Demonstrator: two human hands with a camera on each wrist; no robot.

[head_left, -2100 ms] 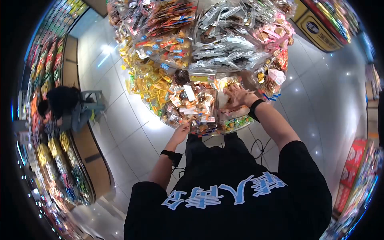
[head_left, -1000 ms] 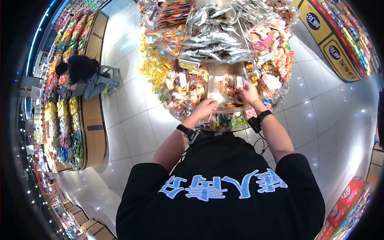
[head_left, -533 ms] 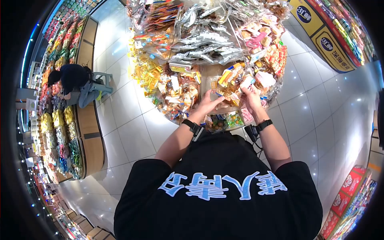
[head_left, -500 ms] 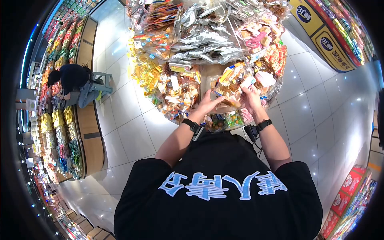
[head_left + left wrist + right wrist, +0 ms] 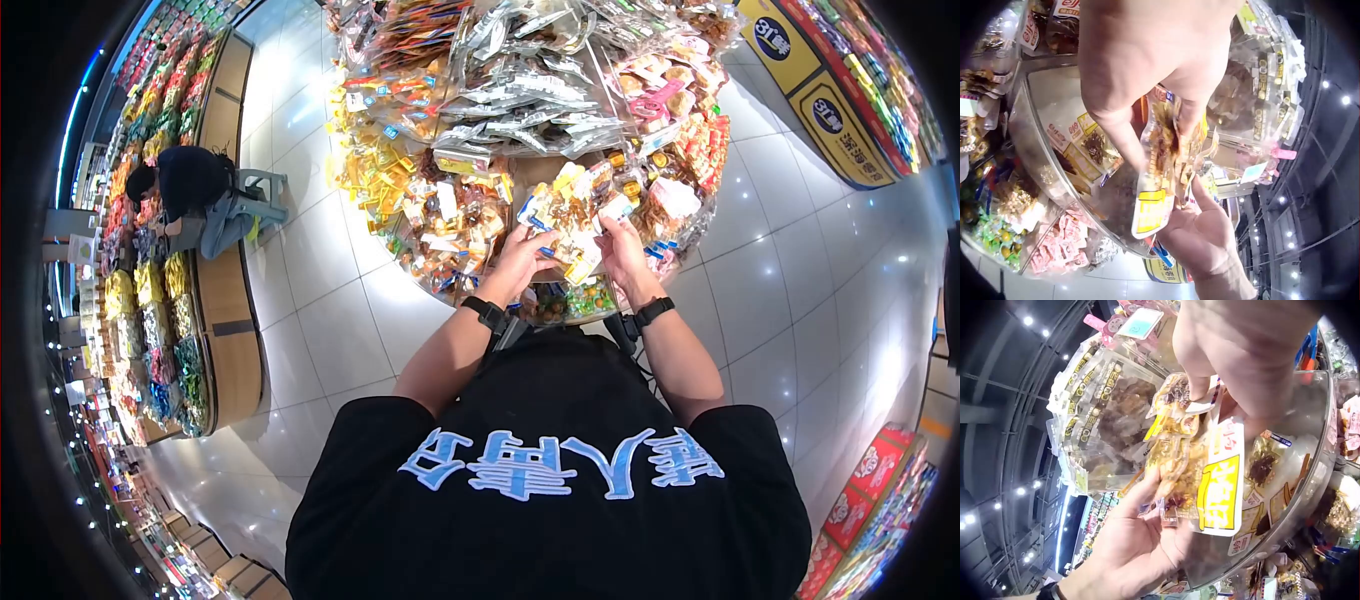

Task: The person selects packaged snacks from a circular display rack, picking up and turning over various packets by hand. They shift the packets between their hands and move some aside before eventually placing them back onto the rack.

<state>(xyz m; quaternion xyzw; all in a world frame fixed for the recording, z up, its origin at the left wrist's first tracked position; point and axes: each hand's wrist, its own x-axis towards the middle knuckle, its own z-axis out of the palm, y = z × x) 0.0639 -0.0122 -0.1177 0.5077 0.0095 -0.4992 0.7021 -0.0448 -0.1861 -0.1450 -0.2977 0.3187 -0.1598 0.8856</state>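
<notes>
- Bunch of clear plastic snack packets with yellow-and-white labels (image 5: pixel 562 222): they overlap, so their number cannot be told; in the head view their print is too small to read.
- Left hand (image 5: pixel 1150 59): cut off by the left wrist view's top edge.
- Right hand (image 5: pixel 1244 359): cut off by the right wrist view's top edge, some fingers hidden behind packets.
- Pile of shiny silver-grey packets (image 5: pixel 540 130): cut off by the head view's top edge.
- Seated person in a dark top (image 5: pixel 192 182): hands too small to make out.
</notes>
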